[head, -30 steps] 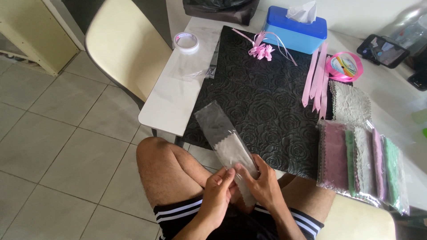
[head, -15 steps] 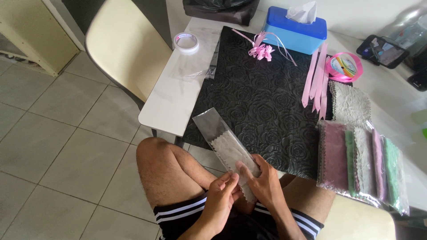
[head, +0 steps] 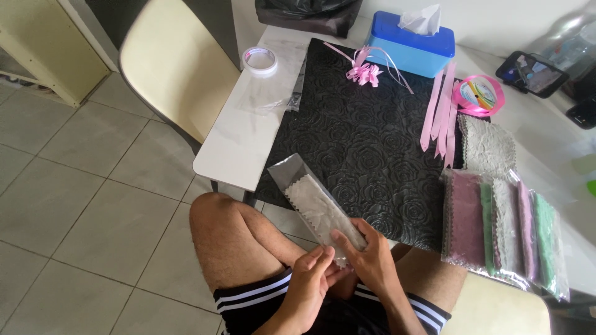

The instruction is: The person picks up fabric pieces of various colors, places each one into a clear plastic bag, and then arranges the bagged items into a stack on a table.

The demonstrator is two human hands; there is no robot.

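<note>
- Your right hand (head: 372,263) grips the lower end of the clear plastic sleeve (head: 320,205), fingers curled closed around it with the thumb laid across the top face; keep that pinch firm but flat so the film does not crease.
- Your left hand (head: 313,279) meets it from below, fingertips closed on the sleeve's bottom edge just beside your right thumb; whether they pinch the opening or only steady it cannot be told from here.
- The sleeve slants up and away from your grip, over your knees, its far end reaching over the near edge of the black embossed mat (head: 366,149).
- Inside it lies a pale grey cloth with a zigzag edge (head: 316,208); judging by its lie, ease it in straight, keeping its edges parallel to the sleeve walls so it does not bunch.
- Hold the sleeve's far end off the mat so it does not drag or snag.
- To the right of your grip sits the stack of bagged cloths (head: 503,229) in purple, green and grey.
- Far beyond your grip are pink ribbon strips (head: 441,108), a pink bow (head: 364,73) and a tape roll (head: 259,60).
</note>
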